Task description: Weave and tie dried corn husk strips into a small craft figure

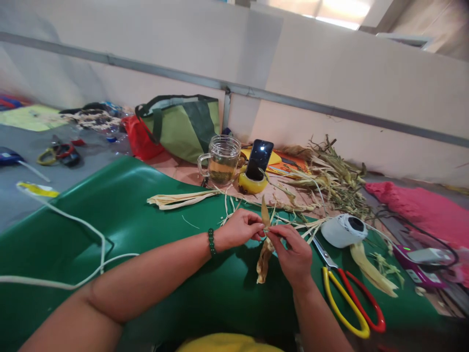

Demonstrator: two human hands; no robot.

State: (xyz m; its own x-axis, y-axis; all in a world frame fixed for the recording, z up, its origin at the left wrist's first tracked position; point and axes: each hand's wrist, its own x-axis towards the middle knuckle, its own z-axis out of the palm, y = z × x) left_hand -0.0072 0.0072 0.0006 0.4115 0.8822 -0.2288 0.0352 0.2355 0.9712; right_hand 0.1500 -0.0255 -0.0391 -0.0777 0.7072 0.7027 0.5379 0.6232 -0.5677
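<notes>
Both hands meet over a green mat [154, 303], pinching one dried husk leaf [265, 212] between them. My left hand [240, 229], with a green bead bracelet [211, 243] at its wrist, is closed on the leaf's left side. From the right, my right hand [293, 252] grips the same leaf with thumb and fingers. A brown, crumpled husk piece [264, 264] hangs below the fingertips; whether it joins the leaf is hidden. Scissors [337, 278] with one yellow and one red handle lie right of my right hand. Pale husk strips [179, 199] lie beyond my left hand.
A glass mug [223, 161] of tea-coloured liquid stands behind my hands, beside a phone [259, 159] in a yellow holder [252, 183]. A white roll [342, 231], a purple power strip [417, 269] and dried husks [337, 181] are at right. A white cord [73, 215] crosses the mat's left.
</notes>
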